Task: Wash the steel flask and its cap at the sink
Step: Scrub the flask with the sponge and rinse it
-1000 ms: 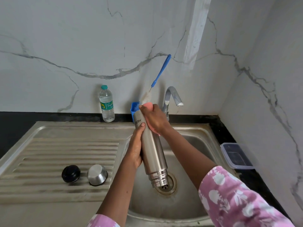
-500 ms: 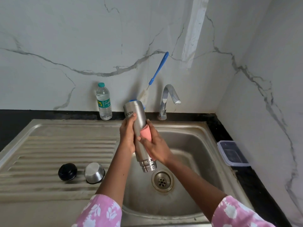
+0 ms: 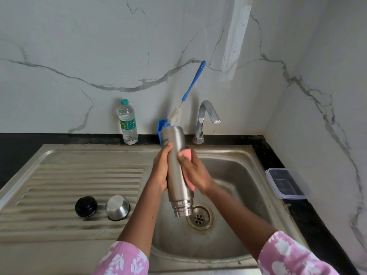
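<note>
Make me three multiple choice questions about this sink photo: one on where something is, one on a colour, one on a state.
1. Where is the black cap?
A. In the basin
B. On the drainboard, left of the steel cup
C. Beside the tap

2. What colour is the sponge in the right hand?
A. Pink
B. Green
C. Yellow

3. How is the flask held?
A. Capped and upright
B. Bare threaded neck pointing down
C. Lying flat on the counter

Answers: B, the cap sits on the ribbed drainboard beside the cup; A, pink shows against the flask; B, the left hand grips it with the threads toward the drain.
</note>
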